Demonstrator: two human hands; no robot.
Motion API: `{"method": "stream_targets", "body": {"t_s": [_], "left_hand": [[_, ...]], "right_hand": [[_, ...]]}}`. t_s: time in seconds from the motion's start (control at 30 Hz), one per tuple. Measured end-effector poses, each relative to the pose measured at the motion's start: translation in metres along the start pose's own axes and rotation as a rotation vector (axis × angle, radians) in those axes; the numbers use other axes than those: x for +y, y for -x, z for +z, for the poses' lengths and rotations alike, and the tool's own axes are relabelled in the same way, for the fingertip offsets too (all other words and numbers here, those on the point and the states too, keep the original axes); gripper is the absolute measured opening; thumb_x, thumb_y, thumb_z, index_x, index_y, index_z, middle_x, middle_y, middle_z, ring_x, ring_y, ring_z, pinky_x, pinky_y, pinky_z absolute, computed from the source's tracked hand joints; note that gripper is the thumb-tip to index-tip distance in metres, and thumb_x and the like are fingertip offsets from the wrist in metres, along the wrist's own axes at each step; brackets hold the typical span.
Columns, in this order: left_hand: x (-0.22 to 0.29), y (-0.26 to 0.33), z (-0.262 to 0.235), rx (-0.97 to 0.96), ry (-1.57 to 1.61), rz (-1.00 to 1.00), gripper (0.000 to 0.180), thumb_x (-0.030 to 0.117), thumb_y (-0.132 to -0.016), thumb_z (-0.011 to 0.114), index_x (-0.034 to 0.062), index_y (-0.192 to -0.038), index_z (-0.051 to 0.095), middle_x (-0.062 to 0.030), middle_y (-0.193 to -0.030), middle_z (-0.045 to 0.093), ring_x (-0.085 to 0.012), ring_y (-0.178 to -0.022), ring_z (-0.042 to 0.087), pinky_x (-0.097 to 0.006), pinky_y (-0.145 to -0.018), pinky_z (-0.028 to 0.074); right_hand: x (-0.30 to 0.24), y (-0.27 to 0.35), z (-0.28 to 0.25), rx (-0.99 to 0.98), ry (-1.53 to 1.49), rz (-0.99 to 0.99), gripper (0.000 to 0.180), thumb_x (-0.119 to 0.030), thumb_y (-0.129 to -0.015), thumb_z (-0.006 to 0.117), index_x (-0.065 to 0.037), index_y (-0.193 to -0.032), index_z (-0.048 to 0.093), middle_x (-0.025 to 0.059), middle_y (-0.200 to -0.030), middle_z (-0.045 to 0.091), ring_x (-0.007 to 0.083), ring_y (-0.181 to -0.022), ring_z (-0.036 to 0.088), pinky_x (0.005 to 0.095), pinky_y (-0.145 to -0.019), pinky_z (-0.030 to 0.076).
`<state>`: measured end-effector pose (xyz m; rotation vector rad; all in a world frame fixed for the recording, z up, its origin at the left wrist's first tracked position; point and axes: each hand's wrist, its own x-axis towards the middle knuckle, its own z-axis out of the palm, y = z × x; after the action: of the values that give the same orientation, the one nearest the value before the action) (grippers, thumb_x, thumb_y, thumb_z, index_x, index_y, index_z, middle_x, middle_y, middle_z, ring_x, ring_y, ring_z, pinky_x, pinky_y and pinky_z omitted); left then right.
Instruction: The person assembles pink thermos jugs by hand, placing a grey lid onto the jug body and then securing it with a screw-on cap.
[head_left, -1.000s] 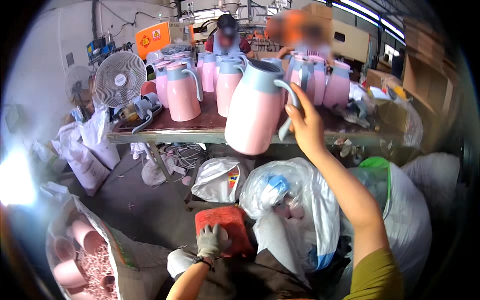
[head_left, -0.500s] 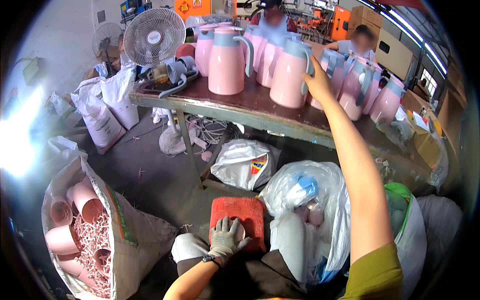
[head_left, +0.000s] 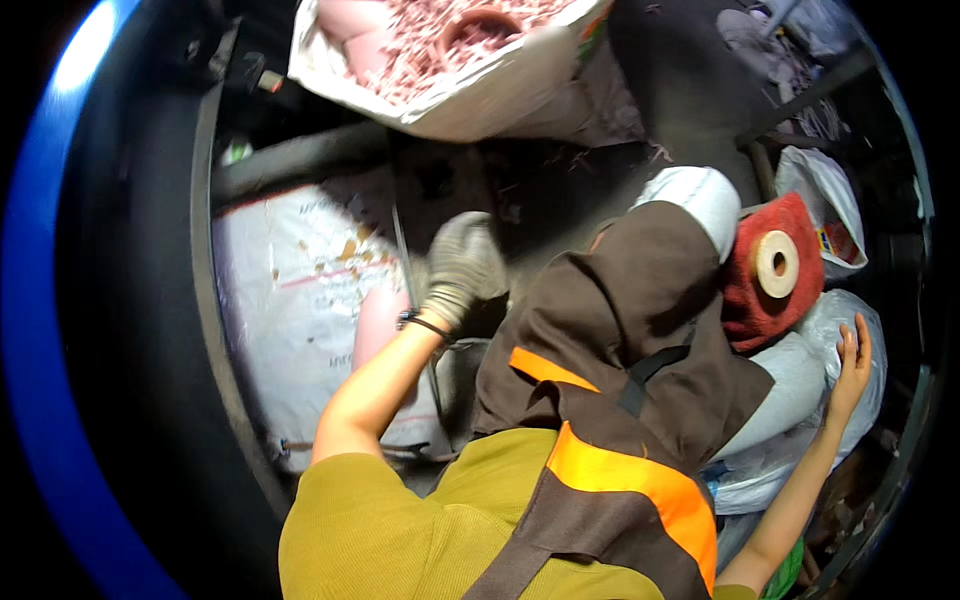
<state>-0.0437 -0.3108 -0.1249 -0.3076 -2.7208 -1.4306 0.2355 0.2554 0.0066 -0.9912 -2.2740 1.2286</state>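
Note:
My left hand, in a grey glove, hovers beside a white printed sack. Its fingers are blurred and run together, so their state is unclear. A smooth pink piece lies on the sack, partly behind my left forearm. On the right, my bare right hand has its fingers apart and holds nothing; it is over a clear plastic bag. A red cloth lies by my knees, with a cream ring with a dark central hole on it.
An open white sack of pink scraps and pink cylindrical parts stands ahead. Another white bag is at the far right. A dark metal edge and a blue upright band run down the left.
The view has swung left and down, off the table of pink jugs. My right hand has let go of a jug handle. My left hand has left the red cloth, uncovering the cream ring.

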Motion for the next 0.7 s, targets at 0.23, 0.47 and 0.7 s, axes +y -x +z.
{"method": "stream_targets", "body": {"t_s": [0.23, 0.47, 0.7], "left_hand": [[-0.137, 0.001, -0.147, -0.23, -0.871, -0.462, 0.038, 0.034, -0.089, 0.056, 0.0131, -0.118, 0.067, -0.0192, -0.116, 0.067, -0.0377, -0.105, 0.065, -0.046, -0.091, 0.051], [-0.169, 0.068, -0.127, -0.588, -1.012, -0.487, 0.069, 0.066, -0.088, 0.049, 0.0028, -0.108, 0.07, -0.0254, -0.109, 0.067, -0.0397, -0.104, 0.064, -0.046, -0.094, 0.048], [-0.016, -0.004, -0.167, -0.37, -0.867, 0.045, 0.045, 0.043, -0.093, 0.058, 0.0085, -0.069, 0.073, -0.0096, -0.075, 0.069, -0.033, -0.076, 0.064, -0.044, -0.077, 0.047]], "right_hand": [[-0.014, 0.009, 0.015, -0.068, 0.076, 0.109, 0.048, -0.035, -0.102, 0.054, -0.009, -0.143, 0.052, 0.0053, -0.143, 0.053, 0.0159, -0.122, 0.058, 0.0286, -0.098, 0.042], [-0.025, 0.028, 0.04, -0.129, 0.102, 0.054, 0.043, -0.03, -0.103, 0.054, -0.008, -0.14, 0.055, 0.0041, -0.14, 0.057, 0.0148, -0.115, 0.061, 0.0269, -0.092, 0.045], [-0.115, 0.045, 0.142, -0.376, -0.07, -0.139, 0.035, -0.019, -0.101, 0.054, -0.003, -0.132, 0.06, 0.0081, -0.129, 0.063, 0.0153, -0.111, 0.062, 0.0278, -0.092, 0.048]]}}
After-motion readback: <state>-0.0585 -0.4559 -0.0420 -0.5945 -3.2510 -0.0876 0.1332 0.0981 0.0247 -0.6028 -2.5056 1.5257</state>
